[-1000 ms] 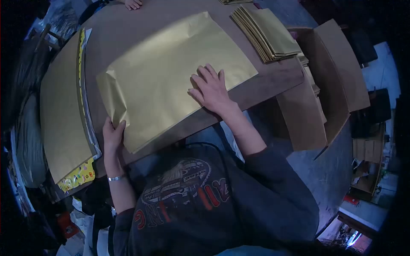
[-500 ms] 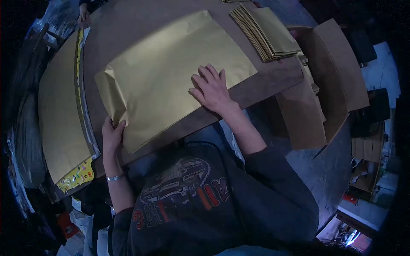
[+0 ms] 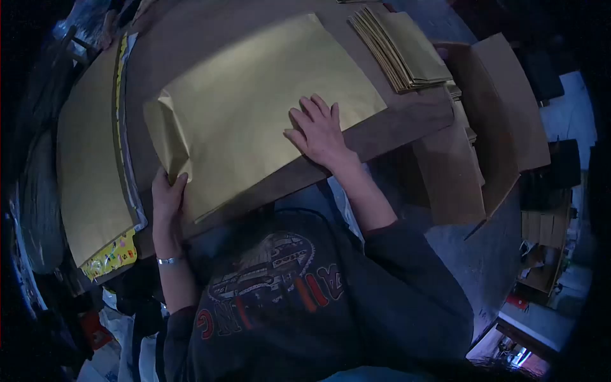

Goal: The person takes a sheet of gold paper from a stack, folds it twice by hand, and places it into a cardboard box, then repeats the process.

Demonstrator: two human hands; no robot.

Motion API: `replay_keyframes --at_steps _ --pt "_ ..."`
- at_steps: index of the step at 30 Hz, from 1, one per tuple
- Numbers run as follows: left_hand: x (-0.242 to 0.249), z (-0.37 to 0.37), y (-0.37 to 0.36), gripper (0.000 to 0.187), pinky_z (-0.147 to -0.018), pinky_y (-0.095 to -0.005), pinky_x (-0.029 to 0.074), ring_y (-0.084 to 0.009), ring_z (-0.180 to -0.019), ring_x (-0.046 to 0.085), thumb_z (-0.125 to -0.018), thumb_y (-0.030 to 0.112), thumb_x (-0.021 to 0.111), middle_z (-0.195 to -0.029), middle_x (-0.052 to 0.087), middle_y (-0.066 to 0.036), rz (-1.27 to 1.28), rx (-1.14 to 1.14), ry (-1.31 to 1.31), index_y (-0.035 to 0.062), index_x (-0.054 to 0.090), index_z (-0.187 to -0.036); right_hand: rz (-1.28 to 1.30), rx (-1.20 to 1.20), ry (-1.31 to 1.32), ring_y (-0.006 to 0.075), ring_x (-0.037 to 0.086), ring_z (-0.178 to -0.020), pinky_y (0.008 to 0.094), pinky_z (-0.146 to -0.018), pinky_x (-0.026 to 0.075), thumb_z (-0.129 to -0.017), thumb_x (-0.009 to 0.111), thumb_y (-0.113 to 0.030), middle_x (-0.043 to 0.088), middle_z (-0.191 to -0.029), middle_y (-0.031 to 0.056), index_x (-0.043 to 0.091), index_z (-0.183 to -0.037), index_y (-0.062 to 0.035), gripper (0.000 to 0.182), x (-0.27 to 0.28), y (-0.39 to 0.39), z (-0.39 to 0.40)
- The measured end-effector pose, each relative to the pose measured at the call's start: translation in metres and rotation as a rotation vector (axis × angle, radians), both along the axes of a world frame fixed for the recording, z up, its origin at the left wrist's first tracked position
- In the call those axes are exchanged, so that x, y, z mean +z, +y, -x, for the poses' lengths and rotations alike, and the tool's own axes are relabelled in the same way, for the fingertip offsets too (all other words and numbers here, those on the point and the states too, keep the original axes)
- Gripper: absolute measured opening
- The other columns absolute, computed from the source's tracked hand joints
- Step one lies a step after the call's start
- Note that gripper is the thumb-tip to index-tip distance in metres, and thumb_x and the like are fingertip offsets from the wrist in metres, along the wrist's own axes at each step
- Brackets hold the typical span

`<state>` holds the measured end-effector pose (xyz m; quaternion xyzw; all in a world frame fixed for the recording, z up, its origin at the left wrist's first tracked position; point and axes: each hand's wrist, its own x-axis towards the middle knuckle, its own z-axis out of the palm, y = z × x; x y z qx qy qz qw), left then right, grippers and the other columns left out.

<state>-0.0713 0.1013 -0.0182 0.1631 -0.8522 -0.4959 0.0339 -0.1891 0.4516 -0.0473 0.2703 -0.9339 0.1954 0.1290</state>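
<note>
A large sheet of gold paper [image 3: 254, 108] lies across the table in front of me, its left edge bent up into a crease. My left hand [image 3: 169, 200] pinches that left edge near the front corner, thumb on top and fingers mostly hidden beneath. Flat on the sheet, toward its front right, rests my right hand [image 3: 317, 134] with its fingers spread. A bracelet circles my left wrist.
Folded gold paper [image 3: 407, 51] is piled at the back right of the brown table [image 3: 414, 121]. An open cardboard box [image 3: 452, 178] stands beyond the right edge. At left lies a stack of gold sheets [image 3: 89, 153] over yellow printed wrapping [image 3: 114, 258]. Another person's hand [image 3: 107, 32] shows at the far left.
Both my hands keep nearly the same places on the gold sheet. The view has shifted slightly. The other person's hand at the back has moved left and down.
</note>
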Motion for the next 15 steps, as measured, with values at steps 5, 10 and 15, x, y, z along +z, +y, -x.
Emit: replay_keyframes --at_steps 5,10,15 --pt "-0.012 -0.001 -0.015 0.034 -0.075 -0.0350 0.051 -0.0202 -0.088 0.066 -0.081 0.016 0.070 -0.094 0.067 -0.018 0.091 0.060 -0.082 -0.0038 0.057 -0.107 -0.091 -0.041 -0.077 0.0365 0.031 -0.135 0.0649 -0.104 0.024 -0.088 0.061 -0.038 0.043 -0.139 0.0154 0.057 -0.122 -0.0115 0.043 0.006 -0.006 -0.002" --pt "0.006 -0.010 -0.005 0.034 -0.068 -0.0286 0.051 -0.0134 -0.078 0.063 -0.081 0.006 0.069 -0.083 0.068 -0.008 -0.274 0.200 -0.036 -0.0073 0.058 -0.110 -0.128 -0.037 -0.054 0.0362 0.033 -0.135 0.0629 -0.106 0.024 -0.089 0.061 -0.039 0.043 -0.141 0.0149 0.057 -0.125 -0.0118 0.046 0.001 -0.005 0.001" --pt "-0.003 -0.010 -0.016 0.044 -0.066 -0.0319 0.050 -0.0172 -0.067 0.061 -0.078 0.015 0.071 -0.074 0.064 -0.009 0.151 0.161 -0.042 -0.0029 0.059 -0.116 -0.169 -0.025 -0.026 0.0354 0.034 -0.135 0.0602 -0.106 0.025 -0.091 0.060 -0.037 0.044 -0.141 0.0144 0.057 -0.126 -0.0108 0.044 0.000 -0.005 0.002"
